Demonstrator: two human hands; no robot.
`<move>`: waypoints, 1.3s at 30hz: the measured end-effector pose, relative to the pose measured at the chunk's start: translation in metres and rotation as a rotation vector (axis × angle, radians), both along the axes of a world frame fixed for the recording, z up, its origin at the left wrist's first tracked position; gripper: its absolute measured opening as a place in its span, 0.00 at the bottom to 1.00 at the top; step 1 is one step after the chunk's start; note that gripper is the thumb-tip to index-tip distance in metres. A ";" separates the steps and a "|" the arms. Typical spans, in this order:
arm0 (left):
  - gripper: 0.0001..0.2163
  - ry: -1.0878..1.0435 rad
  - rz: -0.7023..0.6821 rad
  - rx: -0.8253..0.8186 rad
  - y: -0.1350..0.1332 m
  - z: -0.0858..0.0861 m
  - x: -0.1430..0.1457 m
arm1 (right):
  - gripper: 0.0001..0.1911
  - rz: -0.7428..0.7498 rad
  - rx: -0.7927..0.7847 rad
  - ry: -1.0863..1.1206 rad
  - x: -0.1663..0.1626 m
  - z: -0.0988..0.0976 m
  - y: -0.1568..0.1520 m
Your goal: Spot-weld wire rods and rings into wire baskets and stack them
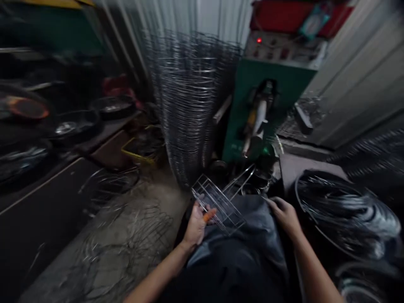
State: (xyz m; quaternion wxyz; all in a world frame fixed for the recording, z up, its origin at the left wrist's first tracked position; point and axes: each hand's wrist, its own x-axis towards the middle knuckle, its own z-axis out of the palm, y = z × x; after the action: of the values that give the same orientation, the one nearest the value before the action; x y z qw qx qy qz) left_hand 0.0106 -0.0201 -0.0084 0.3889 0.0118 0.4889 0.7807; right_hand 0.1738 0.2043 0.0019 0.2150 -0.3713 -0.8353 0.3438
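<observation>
"So, what could go wrong?"

"My left hand holds the silver rectangular wire rack above my dark clothing; turning carelessly might snag it on the green metal machine."

"And your right hand?"

"Blurred; I can't tell whether it grips anything."

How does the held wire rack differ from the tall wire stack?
The wire rack is one small piece; the tall stack is many, piled together. The left hand holds the rack; the stack stands beside the green machine. The rack has straight edges; the stack shows curved rims. Both look like metal wire.
</observation>
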 end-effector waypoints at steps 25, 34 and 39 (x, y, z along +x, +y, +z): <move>0.34 0.033 -0.113 -0.014 0.016 -0.006 -0.011 | 0.18 0.038 -0.526 0.546 -0.083 0.001 -0.005; 0.35 0.071 -0.149 -0.066 0.011 -0.005 -0.011 | 0.19 -0.037 -0.394 0.481 -0.079 0.001 -0.015; 0.32 0.388 -0.017 -0.285 -0.001 -0.002 -0.022 | 0.18 -0.038 -0.380 0.476 -0.076 0.004 -0.016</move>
State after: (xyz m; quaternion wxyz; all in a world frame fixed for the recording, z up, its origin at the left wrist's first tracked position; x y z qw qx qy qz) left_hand -0.0116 -0.0214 -0.0099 0.2921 0.1107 0.6596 0.6837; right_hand 0.0973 0.1883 0.0062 0.3381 -0.3295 -0.6750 0.5670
